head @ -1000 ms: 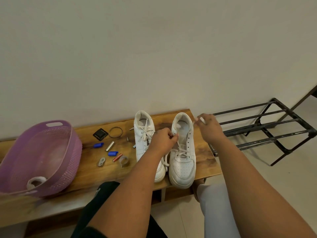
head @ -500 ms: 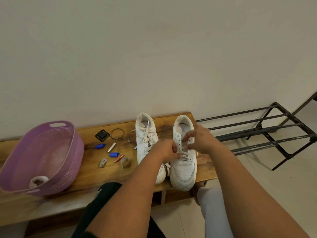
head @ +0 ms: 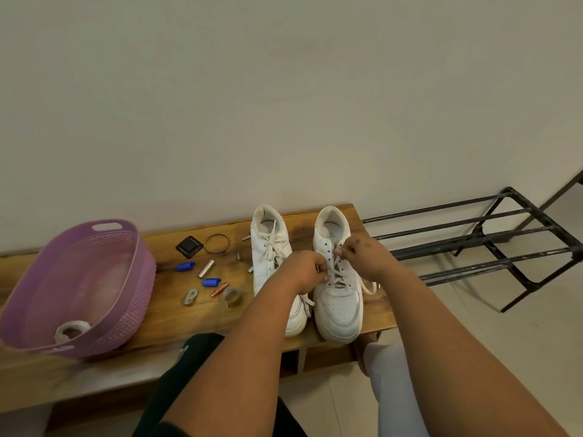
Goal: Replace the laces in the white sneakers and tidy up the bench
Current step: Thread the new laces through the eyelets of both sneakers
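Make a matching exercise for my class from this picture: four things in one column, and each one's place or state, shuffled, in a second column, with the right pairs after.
Things
1. purple basket
2. left sneaker
3. right sneaker
4. black metal rack

Places or states
A. laces tied in a bow
B. on the floor, right of the bench
C. both hands working on its laces
D. on the bench's left end

Pairs: 1-D, 2-A, 3-C, 4-B

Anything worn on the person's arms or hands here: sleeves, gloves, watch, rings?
Nothing visible: the left hand and right hand are bare, with no gloves, and both forearms are bare as far as the frame shows. No watch or bracelet shows; rings cannot be ruled out on hidden fingers.
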